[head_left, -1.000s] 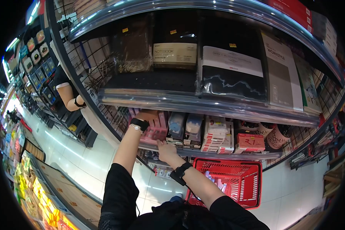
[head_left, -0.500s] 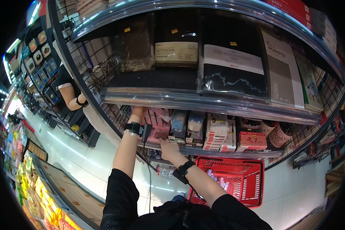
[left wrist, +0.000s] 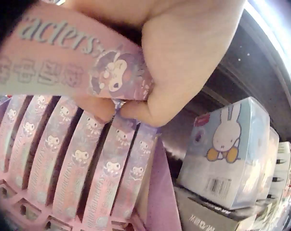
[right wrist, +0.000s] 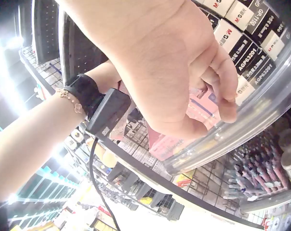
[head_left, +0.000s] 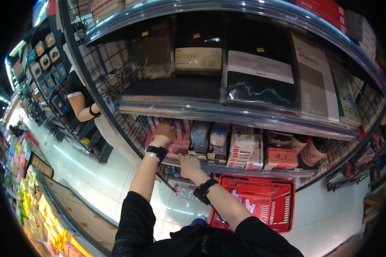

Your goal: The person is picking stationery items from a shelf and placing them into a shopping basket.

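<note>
My left hand (head_left: 164, 132) reaches under the shelf into a pink display box (head_left: 176, 147). In the left wrist view it grips a slim pink box (left wrist: 73, 53) printed with cartoon characters, lying sideways under the palm. Thumb and a fingertip of that hand meet at the top of the upright boxes (left wrist: 83, 159), a row of matching slim pink ones. My right hand (head_left: 190, 168) is at the shelf's front edge. With curled fingers and thumb, it holds the front of the pink display box, partly hidden behind the hand in the right wrist view.
Right of the display stand rabbit-print boxes (left wrist: 227, 149), pen boxes (right wrist: 246, 57) and a red box (head_left: 281, 158). Wrapped notebooks (head_left: 261, 79) fill the shelf (head_left: 244, 118) above. A red basket (head_left: 287, 205) sits below. Another person's arm (head_left: 79, 107) shows at left.
Half a second ago my left hand was farther left, with its wrist turned; it has moved right, over the pink display box. My right hand stays at the shelf edge.
</note>
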`<action>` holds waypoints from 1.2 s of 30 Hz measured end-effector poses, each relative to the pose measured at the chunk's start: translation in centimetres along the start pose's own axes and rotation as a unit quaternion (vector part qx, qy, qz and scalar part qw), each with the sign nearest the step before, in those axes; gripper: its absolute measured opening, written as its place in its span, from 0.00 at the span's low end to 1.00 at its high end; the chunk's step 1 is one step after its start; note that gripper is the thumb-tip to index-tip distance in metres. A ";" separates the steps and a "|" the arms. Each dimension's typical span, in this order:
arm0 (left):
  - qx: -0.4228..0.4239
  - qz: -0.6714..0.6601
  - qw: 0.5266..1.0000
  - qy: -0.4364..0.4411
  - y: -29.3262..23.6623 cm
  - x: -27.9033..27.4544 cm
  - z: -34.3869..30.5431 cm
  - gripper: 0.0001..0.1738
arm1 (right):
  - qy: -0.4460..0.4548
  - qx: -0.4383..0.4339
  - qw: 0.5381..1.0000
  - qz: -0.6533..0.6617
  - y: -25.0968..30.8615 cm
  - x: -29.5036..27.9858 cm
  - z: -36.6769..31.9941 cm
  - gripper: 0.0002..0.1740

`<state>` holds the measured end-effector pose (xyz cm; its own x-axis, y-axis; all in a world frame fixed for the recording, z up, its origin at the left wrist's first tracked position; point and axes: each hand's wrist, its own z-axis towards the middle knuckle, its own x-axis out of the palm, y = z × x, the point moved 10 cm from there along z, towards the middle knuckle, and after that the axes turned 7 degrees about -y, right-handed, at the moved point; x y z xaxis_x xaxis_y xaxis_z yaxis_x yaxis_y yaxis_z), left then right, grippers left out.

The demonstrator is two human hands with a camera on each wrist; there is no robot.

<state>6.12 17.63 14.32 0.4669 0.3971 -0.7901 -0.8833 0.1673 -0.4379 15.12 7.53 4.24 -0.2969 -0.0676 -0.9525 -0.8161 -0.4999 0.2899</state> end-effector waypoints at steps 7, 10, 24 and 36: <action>0.065 0.070 0.990 0.105 -1.1 2.7 -1.0 0.30 | -0.008 0.000 1.000 0.007 0.1 0.1 0.0 0.40; 0.080 0.031 0.996 0.030 -1.2 2.3 -0.3 0.32 | -0.004 -0.006 1.000 0.019 0.1 0.0 -0.1 0.40; -0.048 -0.100 0.984 0.142 0.4 3.2 1.7 0.34 | 0.014 -0.002 0.999 0.046 -0.2 -0.1 0.1 0.40; 0.029 -0.228 0.973 -0.002 1.0 1.4 2.5 0.22 | 0.014 -0.001 0.998 0.056 -0.1 0.0 0.1 0.41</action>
<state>5.84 20.58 13.81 0.8114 0.2729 -0.5168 -0.5844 0.3784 -0.7178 15.13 7.68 4.28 -0.3722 -0.1465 -0.9165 -0.7775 -0.4901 0.3941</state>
